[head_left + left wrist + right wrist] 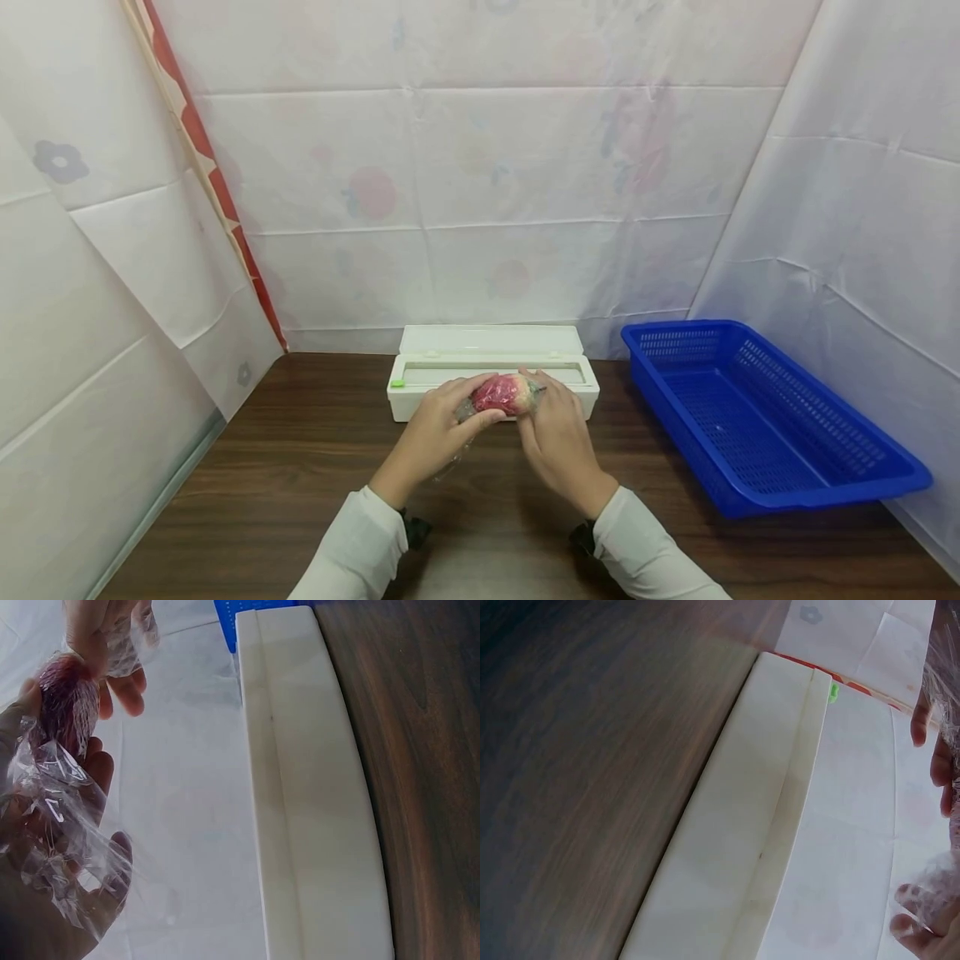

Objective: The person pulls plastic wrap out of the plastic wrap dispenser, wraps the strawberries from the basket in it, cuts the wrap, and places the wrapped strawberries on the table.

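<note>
A red fruit with a pale yellow end (504, 395) is wrapped in clear cling film (60, 802), held above the table in front of a white cling film dispenser (491, 383). My left hand (435, 425) grips its left end between thumb and fingers, and loose film hangs over that palm in the left wrist view. At the pale end, my right hand (561, 433) pinches the bunched film (936, 889) beside the fruit. The dispenser's lid (491, 339) stands raised at the back, and a small green slider (397, 383) sits at its left end.
A blue plastic basket (678, 442) with perforated walls stands on the right of the brown wooden table (300, 475). White patterned sheets (465, 167) hang behind and along both sides, with a red-edged strip (217, 183) at the back left corner.
</note>
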